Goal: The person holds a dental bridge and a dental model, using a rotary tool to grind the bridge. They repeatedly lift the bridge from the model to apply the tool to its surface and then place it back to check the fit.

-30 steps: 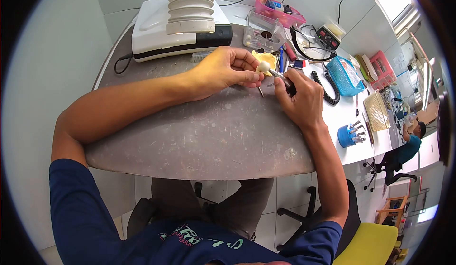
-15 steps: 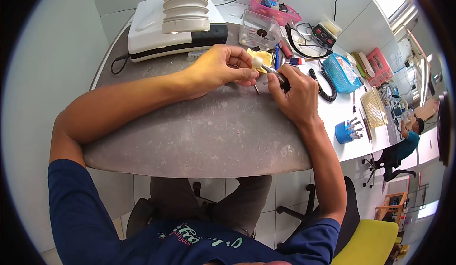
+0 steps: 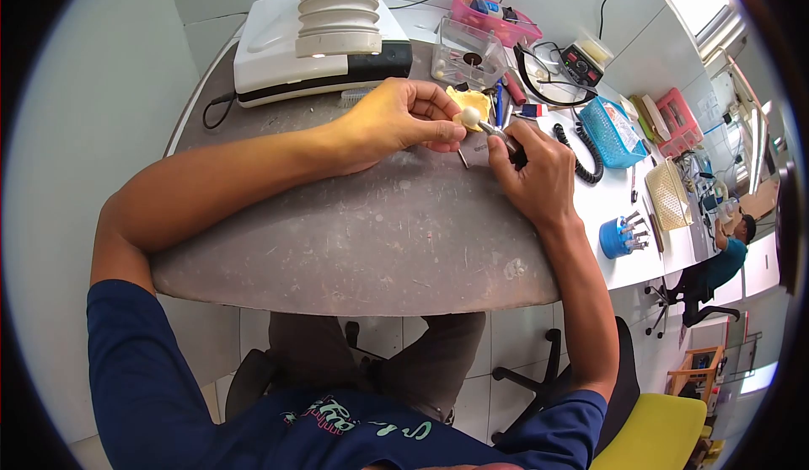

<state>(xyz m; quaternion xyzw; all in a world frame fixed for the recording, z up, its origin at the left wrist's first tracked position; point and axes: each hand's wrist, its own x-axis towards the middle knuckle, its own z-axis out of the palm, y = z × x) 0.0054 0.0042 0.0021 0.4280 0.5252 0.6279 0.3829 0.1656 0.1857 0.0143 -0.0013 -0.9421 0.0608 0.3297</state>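
Observation:
My right hand [image 3: 539, 171] is wrapped around a pen-like rotary handpiece [image 3: 499, 135], dark with a metal nose. A round whitish piece [image 3: 470, 117] sits at the handpiece's nose, touching or very near my left fingertips. My left hand [image 3: 413, 120] is closed in a pinch, thumb against fingers. Whatever small thing it may hold is hidden by the fingers. Just behind the fingertips lies a yellowish dental cast [image 3: 480, 102]. A thin metal rod [image 3: 463, 158] rests on the grey tabletop [image 3: 379, 234] below my hands.
A white box unit [image 3: 278, 57] stands behind my left hand under a ribbed hose [image 3: 339, 10]. Further back are a clear tray [image 3: 455, 36] and a pink basket [image 3: 514, 30]. To the right stand a blue basket [image 3: 611, 137] and a blue bur holder [image 3: 617, 238]. A seated person [image 3: 720, 255] works farther right.
The whole view has shifted slightly, moving everything a little to the right. My hands keep nearly the same pose, with the handpiece tip still by my left fingertips.

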